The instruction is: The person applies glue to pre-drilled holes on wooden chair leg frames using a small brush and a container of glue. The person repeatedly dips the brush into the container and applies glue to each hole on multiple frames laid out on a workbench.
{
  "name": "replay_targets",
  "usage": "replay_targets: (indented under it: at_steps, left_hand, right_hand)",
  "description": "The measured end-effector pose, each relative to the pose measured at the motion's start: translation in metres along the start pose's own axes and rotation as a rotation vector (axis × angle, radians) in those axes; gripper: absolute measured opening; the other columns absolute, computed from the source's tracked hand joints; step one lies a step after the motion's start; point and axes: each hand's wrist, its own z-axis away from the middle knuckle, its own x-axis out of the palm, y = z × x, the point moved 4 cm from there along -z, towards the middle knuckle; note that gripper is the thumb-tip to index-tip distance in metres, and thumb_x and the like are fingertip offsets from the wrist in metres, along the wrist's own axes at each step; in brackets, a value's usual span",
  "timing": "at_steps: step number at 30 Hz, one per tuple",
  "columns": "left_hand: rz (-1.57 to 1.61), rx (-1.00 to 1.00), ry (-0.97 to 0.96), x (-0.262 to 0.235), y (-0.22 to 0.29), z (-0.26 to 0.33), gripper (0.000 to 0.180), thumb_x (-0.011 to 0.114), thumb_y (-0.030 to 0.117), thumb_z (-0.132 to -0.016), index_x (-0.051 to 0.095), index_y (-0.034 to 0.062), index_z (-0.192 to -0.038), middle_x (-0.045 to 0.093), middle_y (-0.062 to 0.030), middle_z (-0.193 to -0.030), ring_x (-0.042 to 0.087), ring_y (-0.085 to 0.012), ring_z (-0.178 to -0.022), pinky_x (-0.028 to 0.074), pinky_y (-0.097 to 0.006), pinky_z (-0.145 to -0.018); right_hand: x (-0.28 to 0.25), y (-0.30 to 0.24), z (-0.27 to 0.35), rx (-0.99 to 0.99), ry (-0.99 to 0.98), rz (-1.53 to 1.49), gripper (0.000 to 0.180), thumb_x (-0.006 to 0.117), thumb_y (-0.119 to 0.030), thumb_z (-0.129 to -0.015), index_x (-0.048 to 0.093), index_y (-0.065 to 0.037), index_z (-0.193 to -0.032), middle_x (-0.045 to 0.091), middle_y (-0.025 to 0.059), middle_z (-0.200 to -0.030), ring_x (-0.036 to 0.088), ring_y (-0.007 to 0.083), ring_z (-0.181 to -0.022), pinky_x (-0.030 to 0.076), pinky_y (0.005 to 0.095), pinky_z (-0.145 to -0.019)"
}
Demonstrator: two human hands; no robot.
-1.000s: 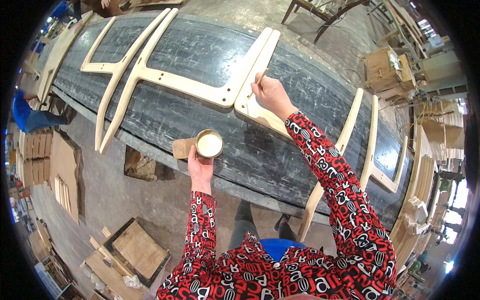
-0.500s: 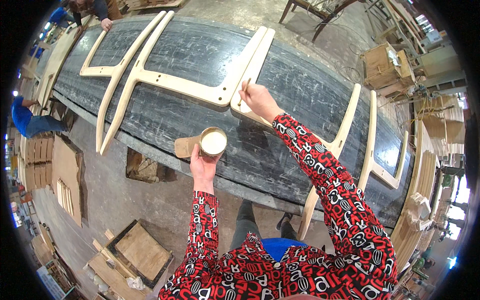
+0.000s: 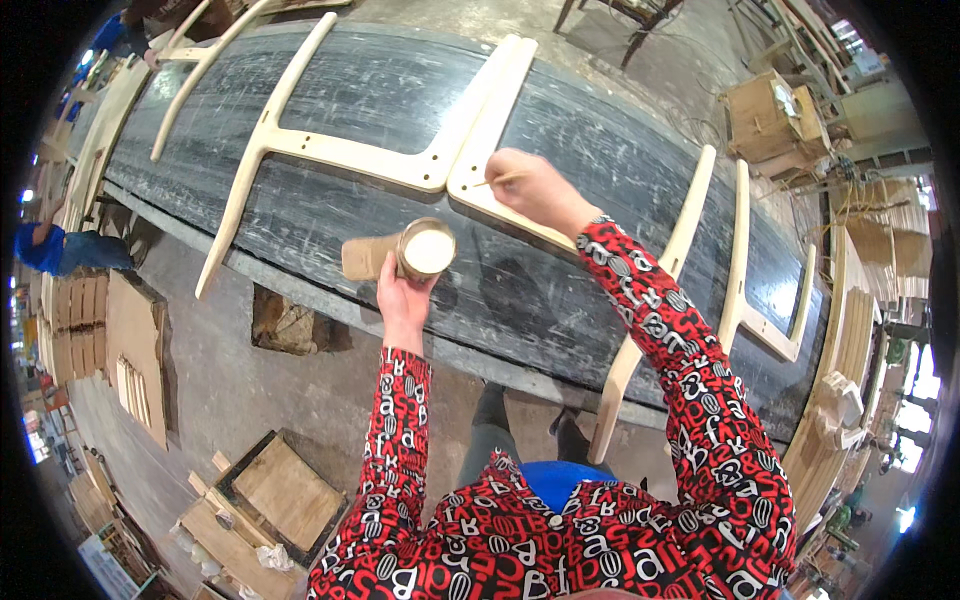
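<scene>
Right hand (image 3: 535,190) pinched a thin stick (image 3: 497,181); left hand (image 3: 405,297) gripped a small round cup (image 3: 425,250) of pale paste.
Since a second earlier, the stick had slid nearer along the pale wooden frame piece (image 3: 490,150) on the dark workbench (image 3: 600,150), suggesting steady working down it.

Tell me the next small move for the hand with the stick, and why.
Probably draw the thin stick along the end of the pale wooden frame piece. The right hand holds its tip on that wood, while the left hand holds the cup of white paste close by for a refill.
</scene>
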Motion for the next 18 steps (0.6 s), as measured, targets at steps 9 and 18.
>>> replay_targets:
  at_steps: [9,18]
  left_hand:
    - [-0.084,-0.111,-0.171,0.09,-0.096,0.012,0.04,0.038,0.033,-0.098,0.049,0.0056,-0.125,0.055,-0.0092,-0.125,0.054,-0.0254,-0.114,0.044,-0.048,-0.095]
    - [-0.057,-0.2,-0.203,0.111,-0.16,0.037,0.041,0.038,0.034,-0.098,0.047,0.0073,-0.127,0.051,-0.0102,-0.127,0.051,-0.0267,-0.114,0.044,-0.049,-0.093]
  right_hand:
    - [-0.08,0.006,0.124,0.34,0.348,-0.125,0.022,0.06,-0.02,-0.089,0.053,-0.001,-0.082,0.059,0.0056,-0.064,0.059,0.0107,-0.059,0.045,0.0251,-0.055]
    - [-0.096,0.07,0.209,0.507,0.598,-1.189,0.009,0.058,-0.011,-0.09,0.052,-0.004,-0.089,0.063,0.0102,-0.08,0.061,0.0154,-0.067,0.052,0.0293,-0.066]
